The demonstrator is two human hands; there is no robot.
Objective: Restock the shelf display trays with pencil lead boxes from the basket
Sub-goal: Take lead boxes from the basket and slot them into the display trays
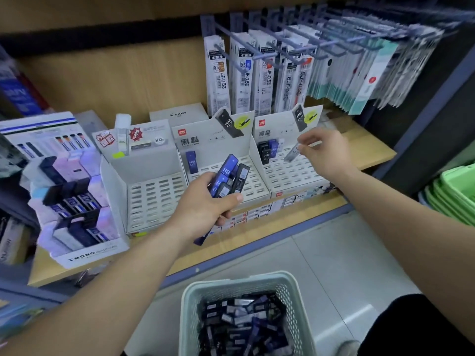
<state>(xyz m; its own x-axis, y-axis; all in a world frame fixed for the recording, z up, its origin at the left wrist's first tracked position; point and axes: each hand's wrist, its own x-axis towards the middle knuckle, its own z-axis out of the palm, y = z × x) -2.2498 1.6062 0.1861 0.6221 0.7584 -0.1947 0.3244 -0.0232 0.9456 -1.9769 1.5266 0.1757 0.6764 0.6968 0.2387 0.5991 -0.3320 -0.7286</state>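
Note:
My left hand [205, 204] grips a bundle of several blue and black pencil lead boxes [228, 176] in front of the middle display tray [252, 186]. That tray holds one upright blue box [192, 162] at its back left. My right hand [326, 150] pinches a single clear-black lead box [293, 152] over the right display tray [295, 173], where three boxes [268, 150] stand in the back left corner. The left display tray [154, 199] has bare slots. Below, a pale green basket [187, 304] on the floor holds several more lead boxes [244, 322].
Hanging pen refill packs [257, 78] fill the pegs above the trays. A Mono eraser display [72, 201] stands at the left of the wooden shelf [270, 227]. Stacked green baskets [452, 196] sit at the right. A white Pilot box [180, 114] stands behind the trays.

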